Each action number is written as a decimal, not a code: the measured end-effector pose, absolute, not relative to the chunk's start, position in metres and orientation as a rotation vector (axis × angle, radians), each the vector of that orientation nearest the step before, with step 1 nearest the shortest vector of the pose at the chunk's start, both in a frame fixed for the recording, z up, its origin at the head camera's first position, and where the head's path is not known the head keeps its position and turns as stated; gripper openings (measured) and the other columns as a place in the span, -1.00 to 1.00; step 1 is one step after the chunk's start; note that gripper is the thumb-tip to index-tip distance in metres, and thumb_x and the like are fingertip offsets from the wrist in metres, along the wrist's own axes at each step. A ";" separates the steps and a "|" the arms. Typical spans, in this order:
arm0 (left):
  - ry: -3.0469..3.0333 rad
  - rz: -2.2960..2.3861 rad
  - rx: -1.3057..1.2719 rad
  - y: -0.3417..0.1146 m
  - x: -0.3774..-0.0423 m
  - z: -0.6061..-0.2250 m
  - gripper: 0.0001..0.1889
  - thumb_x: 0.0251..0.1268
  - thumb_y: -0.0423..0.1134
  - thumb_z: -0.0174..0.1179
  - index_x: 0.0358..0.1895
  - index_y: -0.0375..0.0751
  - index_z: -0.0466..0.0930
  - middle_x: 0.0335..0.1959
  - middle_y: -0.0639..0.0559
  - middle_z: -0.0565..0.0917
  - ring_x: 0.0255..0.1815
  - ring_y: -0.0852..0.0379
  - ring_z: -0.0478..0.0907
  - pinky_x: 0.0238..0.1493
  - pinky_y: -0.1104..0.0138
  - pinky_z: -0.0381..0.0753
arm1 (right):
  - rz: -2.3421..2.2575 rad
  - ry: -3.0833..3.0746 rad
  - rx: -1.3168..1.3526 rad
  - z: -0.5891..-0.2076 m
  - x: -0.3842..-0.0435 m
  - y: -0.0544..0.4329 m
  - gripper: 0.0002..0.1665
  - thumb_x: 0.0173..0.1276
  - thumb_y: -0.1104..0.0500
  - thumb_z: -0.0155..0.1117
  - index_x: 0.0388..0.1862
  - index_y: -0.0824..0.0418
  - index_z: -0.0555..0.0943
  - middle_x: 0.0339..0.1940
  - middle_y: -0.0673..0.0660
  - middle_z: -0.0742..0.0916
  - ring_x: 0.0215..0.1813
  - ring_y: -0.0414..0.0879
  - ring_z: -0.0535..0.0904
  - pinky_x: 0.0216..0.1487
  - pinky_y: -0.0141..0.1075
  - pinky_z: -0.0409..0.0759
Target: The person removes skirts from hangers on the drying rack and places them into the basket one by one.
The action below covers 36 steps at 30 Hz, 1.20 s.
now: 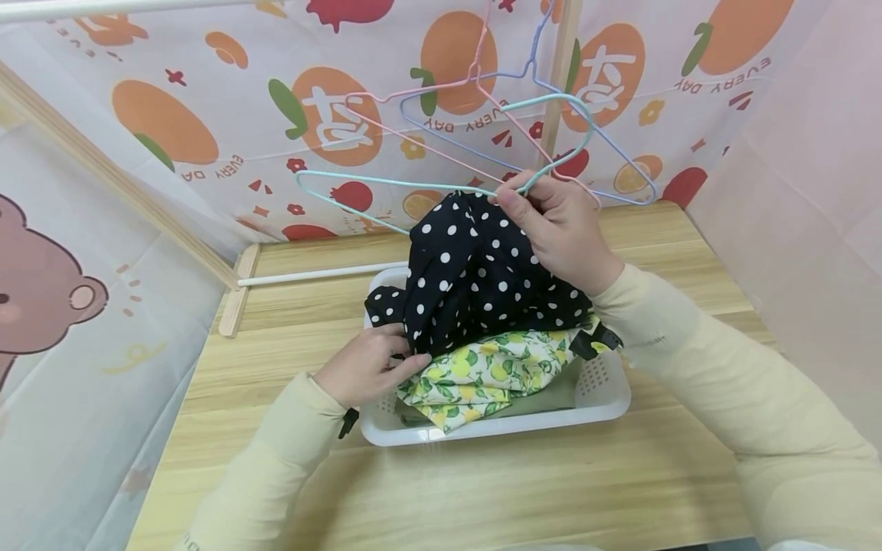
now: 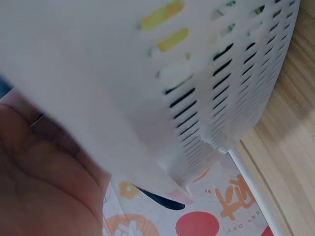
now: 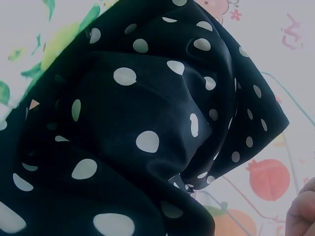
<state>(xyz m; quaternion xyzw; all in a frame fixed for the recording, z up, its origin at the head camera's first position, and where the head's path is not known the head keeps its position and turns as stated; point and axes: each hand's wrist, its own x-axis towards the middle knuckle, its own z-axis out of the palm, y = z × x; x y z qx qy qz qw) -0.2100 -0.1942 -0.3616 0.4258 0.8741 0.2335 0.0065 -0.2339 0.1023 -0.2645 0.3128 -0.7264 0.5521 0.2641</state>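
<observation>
My right hand grips a mint-green hanger below its hook. A black garment with white polka dots bunches up beneath the hanger's right part, while the hanger's left shoulder sticks out bare. At the garment's lower left, my left hand pinches its edge between thumb and fingers, over the rim of a white basket. The left wrist view shows the basket's slotted wall beside that hand; its fingertips are hidden. Dotted cloth fills most of the right wrist view.
Lemon-print cloth and an olive-green cloth lie in the basket, which stands on a wooden table. Behind hang a pink hanger and a blue hanger. A wooden rack foot and white bar stand left.
</observation>
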 end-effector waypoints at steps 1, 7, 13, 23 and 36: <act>2.735 0.717 1.334 -0.194 -0.210 -0.362 -0.68 0.35 -0.05 0.19 -0.58 -0.05 0.62 -0.45 0.15 0.53 -0.43 0.23 0.45 -0.43 0.41 0.50 | 1.502 -1.962 0.857 -0.265 -0.233 0.101 -0.83 0.41 0.41 0.09 -0.20 0.34 0.65 -0.64 0.06 0.42 -0.55 -0.14 0.22 -0.47 -0.35 0.19; 2.749 0.668 1.338 -0.195 -0.211 -0.362 -0.70 0.24 -0.09 0.29 -0.65 -0.06 0.62 -0.60 0.18 0.44 -0.58 0.30 0.31 -0.59 0.46 0.37 | 1.519 -1.989 0.869 -0.267 -0.228 0.098 -0.82 0.42 0.41 0.07 -0.18 0.39 0.63 -0.61 0.08 0.45 -0.58 -0.14 0.21 -0.52 -0.35 0.16; 2.713 0.726 1.360 -0.200 -0.211 -0.357 -0.74 0.19 -0.05 0.34 -0.60 -0.04 0.63 -0.59 0.20 0.45 -0.60 0.35 0.32 -0.62 0.48 0.38 | 1.515 -2.016 0.860 -0.270 -0.225 0.098 -0.81 0.44 0.37 0.08 -0.20 0.33 0.66 -0.64 0.06 0.41 -0.59 -0.13 0.20 -0.53 -0.34 0.13; 2.804 0.942 1.364 -0.201 -0.215 -0.338 -0.77 0.31 -0.11 0.23 -0.51 -0.04 0.53 -0.67 0.24 0.41 -0.67 0.34 0.31 -0.68 0.46 0.34 | 1.539 -2.040 0.855 -0.274 -0.222 0.096 -0.83 0.43 0.35 0.11 -0.19 0.30 0.66 -0.61 0.07 0.48 -0.55 -0.13 0.24 -0.49 -0.35 0.18; 2.927 1.021 1.336 -0.189 -0.218 -0.325 -0.75 0.25 -0.08 0.29 -0.48 -0.03 0.44 -0.70 0.18 0.37 -0.69 0.30 0.31 -0.70 0.42 0.32 | 1.517 -2.114 1.022 -0.272 -0.213 0.094 -0.83 0.40 0.40 0.12 -0.16 0.29 0.65 -0.57 0.03 0.46 -0.53 -0.14 0.26 -0.46 -0.33 0.26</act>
